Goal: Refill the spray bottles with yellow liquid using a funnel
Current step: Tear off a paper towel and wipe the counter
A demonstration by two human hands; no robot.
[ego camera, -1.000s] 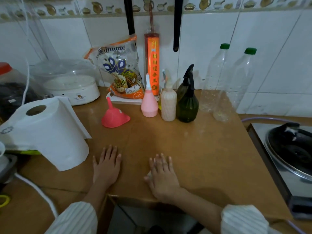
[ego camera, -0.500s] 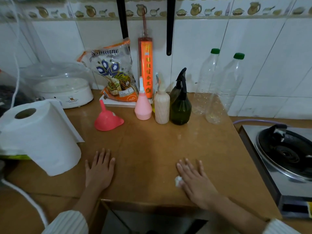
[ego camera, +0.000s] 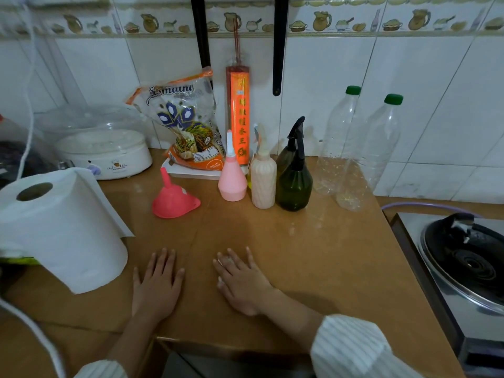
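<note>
Both hands flat on table [ego camera: 313, 268]: left hand [ego camera: 156, 285] empty, right hand [ego camera: 240, 279] pressing small white wad. Funnel [ego camera: 174, 199] at 11 o'clock, spray bottles [ego camera: 294, 181] at 12. I'd grab funnel first, seat spout squarely.

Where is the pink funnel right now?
The funnel sits mouth-down on the counter, left of the pink bottle, between it and the paper roll.

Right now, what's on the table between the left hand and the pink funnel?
Nothing. In the head view, only bare brown tabletop lies between the left hand and the pink funnel.
</note>
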